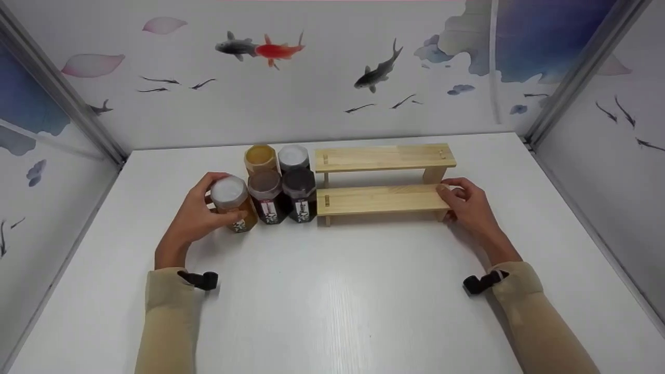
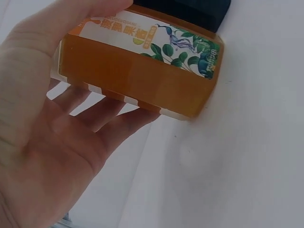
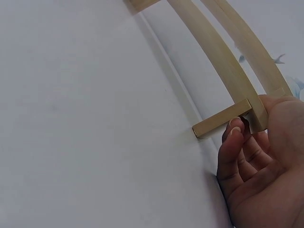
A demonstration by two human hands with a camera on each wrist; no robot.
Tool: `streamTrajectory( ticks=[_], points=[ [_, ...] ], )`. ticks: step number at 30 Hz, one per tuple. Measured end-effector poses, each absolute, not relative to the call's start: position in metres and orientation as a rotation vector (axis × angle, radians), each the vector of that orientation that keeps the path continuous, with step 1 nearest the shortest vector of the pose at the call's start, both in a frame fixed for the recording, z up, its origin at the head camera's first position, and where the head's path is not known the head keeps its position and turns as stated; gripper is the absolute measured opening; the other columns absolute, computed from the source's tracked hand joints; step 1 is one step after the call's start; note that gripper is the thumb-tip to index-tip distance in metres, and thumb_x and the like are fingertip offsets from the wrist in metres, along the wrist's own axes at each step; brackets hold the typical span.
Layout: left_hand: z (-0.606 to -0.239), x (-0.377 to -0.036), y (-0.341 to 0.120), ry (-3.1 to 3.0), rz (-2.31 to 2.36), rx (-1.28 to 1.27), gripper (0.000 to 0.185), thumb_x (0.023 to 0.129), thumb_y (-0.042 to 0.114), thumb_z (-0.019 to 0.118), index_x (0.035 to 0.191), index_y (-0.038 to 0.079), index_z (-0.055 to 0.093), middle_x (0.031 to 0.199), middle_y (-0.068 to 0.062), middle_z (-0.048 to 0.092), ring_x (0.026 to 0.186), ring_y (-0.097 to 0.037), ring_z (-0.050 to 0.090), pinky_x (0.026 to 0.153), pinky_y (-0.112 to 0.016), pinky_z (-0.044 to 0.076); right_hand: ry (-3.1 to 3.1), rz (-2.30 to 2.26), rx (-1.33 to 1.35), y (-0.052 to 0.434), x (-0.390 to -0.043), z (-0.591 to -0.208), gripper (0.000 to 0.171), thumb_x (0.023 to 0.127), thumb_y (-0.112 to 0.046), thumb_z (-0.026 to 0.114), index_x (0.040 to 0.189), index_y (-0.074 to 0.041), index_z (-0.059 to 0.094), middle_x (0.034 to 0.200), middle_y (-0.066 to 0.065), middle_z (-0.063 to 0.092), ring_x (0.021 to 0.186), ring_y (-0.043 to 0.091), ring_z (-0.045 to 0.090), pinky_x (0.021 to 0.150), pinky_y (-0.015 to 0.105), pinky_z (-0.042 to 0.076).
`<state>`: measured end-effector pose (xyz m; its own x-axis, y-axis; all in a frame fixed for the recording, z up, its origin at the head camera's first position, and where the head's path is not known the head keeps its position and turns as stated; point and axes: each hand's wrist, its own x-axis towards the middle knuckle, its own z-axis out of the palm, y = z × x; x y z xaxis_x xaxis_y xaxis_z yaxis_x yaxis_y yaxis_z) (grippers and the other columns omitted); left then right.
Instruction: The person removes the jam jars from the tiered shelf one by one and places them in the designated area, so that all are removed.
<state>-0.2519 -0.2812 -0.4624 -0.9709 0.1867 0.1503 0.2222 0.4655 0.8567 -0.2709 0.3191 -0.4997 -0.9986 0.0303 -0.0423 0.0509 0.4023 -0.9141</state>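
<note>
My left hand [image 1: 193,214] grips a hexagonal jar [image 1: 228,192] with a white lid and amber contents, thumb on the near side. In the left wrist view this jar [image 2: 133,76] shows a leafy label, and fingers curl round its far side. At the other side, my right hand [image 1: 474,209] pinches the right end of the lower board of a two-tier wooden rack [image 1: 382,200]. The right wrist view has the fingers by the rack's leg [image 3: 223,118]. Between the held jar and the rack stand a brown-lidded jar [image 1: 266,183] and a dark jar [image 1: 300,183].
Behind those jars are a yellow-topped jar [image 1: 261,156] and another white-lidded jar [image 1: 294,156], beside the rack's upper board [image 1: 384,157]. A white table [image 1: 332,301] carries everything. A printed wall panel [image 1: 322,109] closes off the back, with panels at both sides.
</note>
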Motion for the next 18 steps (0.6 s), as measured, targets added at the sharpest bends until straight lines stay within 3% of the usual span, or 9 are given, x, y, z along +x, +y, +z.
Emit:
streamTrajectory(
  ticks=[8,18],
  points=[
    [-0.473,-0.250,-0.269,-2.633,-1.578,-0.350,0.087,0.087,0.024,0.093,0.160,0.025,0.045,0.154,-0.009,0.054,0.136,-0.036,0.058,0.107,-0.058,0.054,2.637,-1.690,0.088,0.324,-0.269,-0.499,0.059,0.108,-0.047,0.064,0.151,-0.008,0.055,0.088,-0.007,0.066,0.069,0.006,0.065,0.060,0.022,0.055],
    [-0.479,-0.245,-0.264,-2.580,-1.549,-0.383,0.089,0.092,0.019,0.087,0.164,0.024,0.037,0.154,-0.009,0.056,0.135,-0.029,0.059,0.104,-0.055,0.052,2.700,-1.639,0.058,0.321,-0.265,-0.489,0.063,0.105,-0.058,0.065,0.148,-0.012,0.058,0.096,0.001,0.062,0.076,0.007,0.065,0.063,0.022,0.057]
  ],
)
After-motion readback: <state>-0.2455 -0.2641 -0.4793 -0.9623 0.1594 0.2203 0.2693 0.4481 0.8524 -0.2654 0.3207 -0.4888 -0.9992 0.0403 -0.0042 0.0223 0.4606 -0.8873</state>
